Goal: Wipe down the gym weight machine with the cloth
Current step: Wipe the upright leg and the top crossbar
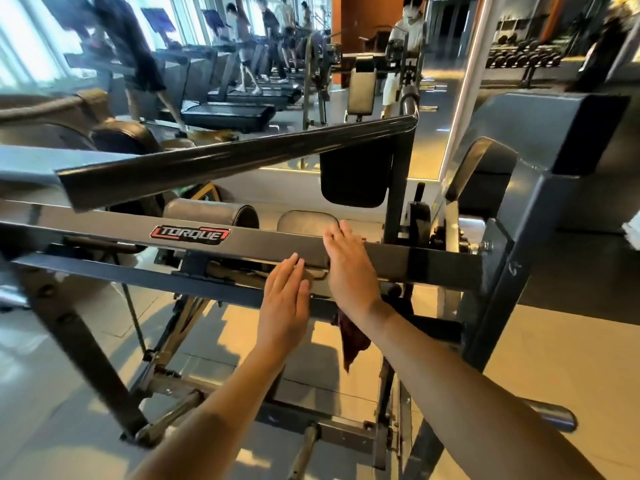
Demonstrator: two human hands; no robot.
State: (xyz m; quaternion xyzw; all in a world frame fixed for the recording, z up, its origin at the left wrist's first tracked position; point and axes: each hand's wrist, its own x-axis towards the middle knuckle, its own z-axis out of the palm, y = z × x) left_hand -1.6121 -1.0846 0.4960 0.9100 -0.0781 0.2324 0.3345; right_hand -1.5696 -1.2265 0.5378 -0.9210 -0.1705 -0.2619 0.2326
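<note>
The grey weight machine fills the view; its horizontal beam [270, 242] carries a red TORQUE label. My right hand [349, 265] lies flat across this beam with straight fingers. A dark red cloth [354, 341] hangs down from under that hand's palm and wrist, and its upper part is hidden by the hand. My left hand [285, 303] is just left of it, fingers straight and together, over the lower blue-grey bar [145, 277]. I cannot tell whether the left hand touches the bar.
A black angled bar [242, 155] crosses above the beam. Black pads [353, 181] and a roller pad [211, 211] sit behind it. A thick grey upright [512, 271] stands at the right. A mirror shows treadmills and people. Tiled floor lies below.
</note>
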